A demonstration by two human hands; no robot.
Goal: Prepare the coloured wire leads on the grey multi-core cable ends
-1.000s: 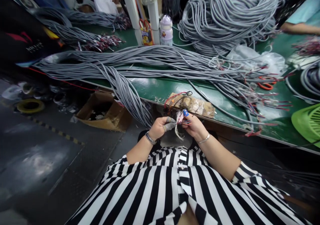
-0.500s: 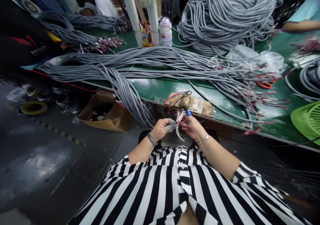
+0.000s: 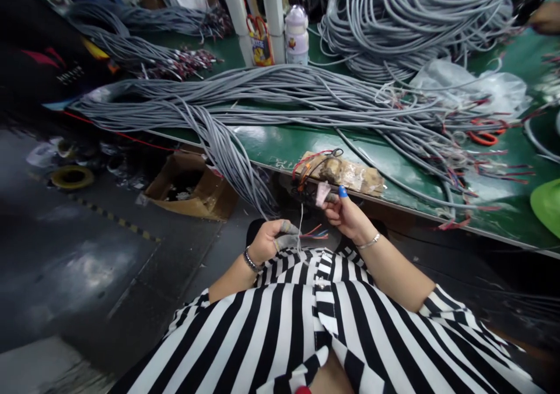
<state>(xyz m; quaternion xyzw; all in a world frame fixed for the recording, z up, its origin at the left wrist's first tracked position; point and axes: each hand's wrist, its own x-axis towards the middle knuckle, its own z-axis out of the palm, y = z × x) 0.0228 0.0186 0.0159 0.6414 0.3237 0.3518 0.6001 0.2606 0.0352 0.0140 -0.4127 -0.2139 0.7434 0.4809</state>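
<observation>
My left hand (image 3: 266, 242), with grey coverings on its thumb and finger, is closed on a grey cable. The cable's stripped end shows thin coloured wires (image 3: 315, 234) pointing right, and a white strand (image 3: 301, 225) stands beside the fingertips. My right hand (image 3: 349, 218) is held higher and to the right, near the bench edge. It pinches a small pale pink piece (image 3: 322, 194) whose exact kind I cannot make out. A blue cover (image 3: 342, 191) sits on one of its digits. The two hands are apart.
A wooden block (image 3: 350, 176) with wires lies at the edge of the green bench (image 3: 262, 146). Grey cable bundles (image 3: 280, 90) stretch behind it, one hanging over the edge. Orange-handled scissors (image 3: 485, 134), a bottle (image 3: 297, 38) and a cardboard box (image 3: 192, 192) on the floor are around.
My hands have separated: the left moved down and left with the cable end, the right slightly up and right with the pink piece. The coloured wires now show free between them. The view has shifted slightly.
</observation>
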